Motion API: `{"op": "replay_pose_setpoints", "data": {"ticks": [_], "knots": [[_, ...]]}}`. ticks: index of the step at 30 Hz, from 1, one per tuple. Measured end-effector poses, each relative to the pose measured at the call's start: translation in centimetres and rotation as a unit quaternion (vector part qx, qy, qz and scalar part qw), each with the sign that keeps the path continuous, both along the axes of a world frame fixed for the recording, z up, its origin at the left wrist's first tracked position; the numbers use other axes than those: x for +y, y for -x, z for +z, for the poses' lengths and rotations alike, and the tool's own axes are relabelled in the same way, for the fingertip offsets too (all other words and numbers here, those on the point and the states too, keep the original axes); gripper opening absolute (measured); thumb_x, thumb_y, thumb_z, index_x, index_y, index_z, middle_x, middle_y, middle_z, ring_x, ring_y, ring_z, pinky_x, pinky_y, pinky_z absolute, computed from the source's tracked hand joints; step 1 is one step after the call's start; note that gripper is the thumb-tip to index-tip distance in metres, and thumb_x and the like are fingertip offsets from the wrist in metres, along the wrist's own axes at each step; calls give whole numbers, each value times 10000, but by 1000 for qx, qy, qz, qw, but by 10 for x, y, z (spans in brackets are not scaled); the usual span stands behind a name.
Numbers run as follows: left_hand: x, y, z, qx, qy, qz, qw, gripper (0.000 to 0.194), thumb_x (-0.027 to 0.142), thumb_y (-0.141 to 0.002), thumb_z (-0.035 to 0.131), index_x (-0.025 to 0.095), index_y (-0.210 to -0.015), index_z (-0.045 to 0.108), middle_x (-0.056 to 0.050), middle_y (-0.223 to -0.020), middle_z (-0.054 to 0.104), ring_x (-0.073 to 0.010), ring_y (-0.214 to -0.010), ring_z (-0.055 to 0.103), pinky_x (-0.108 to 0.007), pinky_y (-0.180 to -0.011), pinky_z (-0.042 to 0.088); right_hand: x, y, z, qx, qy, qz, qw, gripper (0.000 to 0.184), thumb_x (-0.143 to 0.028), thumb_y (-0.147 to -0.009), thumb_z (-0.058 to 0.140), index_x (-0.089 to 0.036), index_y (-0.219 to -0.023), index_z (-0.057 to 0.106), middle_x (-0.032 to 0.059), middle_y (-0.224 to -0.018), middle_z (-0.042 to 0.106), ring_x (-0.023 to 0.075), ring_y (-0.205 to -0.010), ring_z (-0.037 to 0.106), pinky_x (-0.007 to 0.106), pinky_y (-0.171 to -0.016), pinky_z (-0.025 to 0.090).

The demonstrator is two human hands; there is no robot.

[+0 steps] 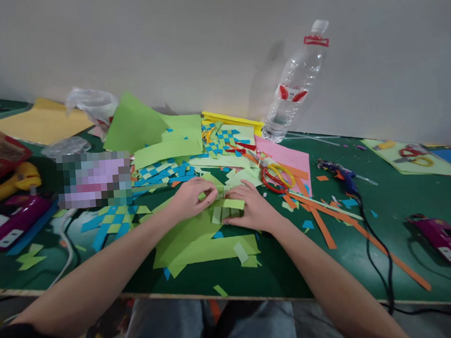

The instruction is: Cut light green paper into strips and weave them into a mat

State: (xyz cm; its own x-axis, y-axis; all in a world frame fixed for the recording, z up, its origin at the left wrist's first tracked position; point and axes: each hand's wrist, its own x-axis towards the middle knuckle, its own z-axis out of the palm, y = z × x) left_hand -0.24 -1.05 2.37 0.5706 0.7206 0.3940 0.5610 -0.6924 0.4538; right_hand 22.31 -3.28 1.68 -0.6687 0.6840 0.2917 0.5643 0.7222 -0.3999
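Observation:
Several short green paper strips [228, 205], light and darker green, cross each other in a small woven patch between my hands. My left hand [193, 198] has its thumb and fingers pinched at the patch's upper left edge. Curled around the right side, my right hand [256, 208] grips the strips, thumb below and fingers above. Under them lie larger green paper sheets [204, 250]. A pair of scissors with red and yellow handles [276, 178] rests just right of my right hand. Blue-and-green woven paper pieces [162, 172] lie behind my left hand.
A tall plastic bottle [295, 84] leans at the wall. On the right are a blue glue gun [342, 176] with a black cord, orange paper strips [390, 258] and a purple power socket [447, 241]. A cardboard box [0, 154] stands left, near a blurred device with a white cable.

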Motion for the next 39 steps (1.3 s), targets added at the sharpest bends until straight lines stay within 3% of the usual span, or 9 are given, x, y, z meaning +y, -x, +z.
{"op": "replay_pose_setpoints", "data": {"ticks": [3, 12, 25, 30, 39], "knots": [[1, 1, -3, -3, -10, -4, 1000, 309, 326, -935, 420, 195, -760, 638, -24, -690, 688, -164, -649, 621, -330, -729, 502, 0, 1, -4, 0, -20, -12, 1000, 413, -496, -754, 744, -237, -1064, 654, 96, -1145, 687, 264, -1120, 605, 564, -1141, 241], [1, 1, -8, 51, -53, -45, 996, 304, 280, -938, 454, 208, -712, 643, -12, -689, 688, -160, -654, 613, -326, -761, 501, -1, 3, -3, 4, 2, -23, 1000, 325, -412, -752, 757, -234, -1005, 656, 60, -1058, 709, 250, -1048, 626, 574, -1145, 243], [0, -1, -8, 52, -105, -89, 989, 246, 218, -919, 509, 195, -716, 647, 26, -634, 677, -111, -543, 584, -318, -823, 529, 3, 5, -7, 23, -2, -32, 999, 141, -270, -848, 668, -203, -972, 669, 71, -1065, 726, 232, -1047, 646, 539, -1143, 288], [0, -2, -7, 55, -115, -92, 988, 254, 222, -924, 510, 195, -722, 660, 24, -646, 686, -114, -556, 601, -323, -836, 526, 6, 3, -10, 58, 17, -49, 997, 206, -186, -850, 619, -191, -1055, 622, 65, -1024, 730, 204, -960, 670, 516, -1146, 299], [-2, -3, -3, 82, -123, -104, 983, 332, 246, -952, 477, 195, -667, 639, 18, -605, 656, -125, -559, 566, -317, -772, 504, 13, 2, -17, 128, 86, -63, 986, 149, -246, -904, 583, -201, -1042, 616, 63, -968, 760, 205, -914, 705, 501, -1126, 312]]}}
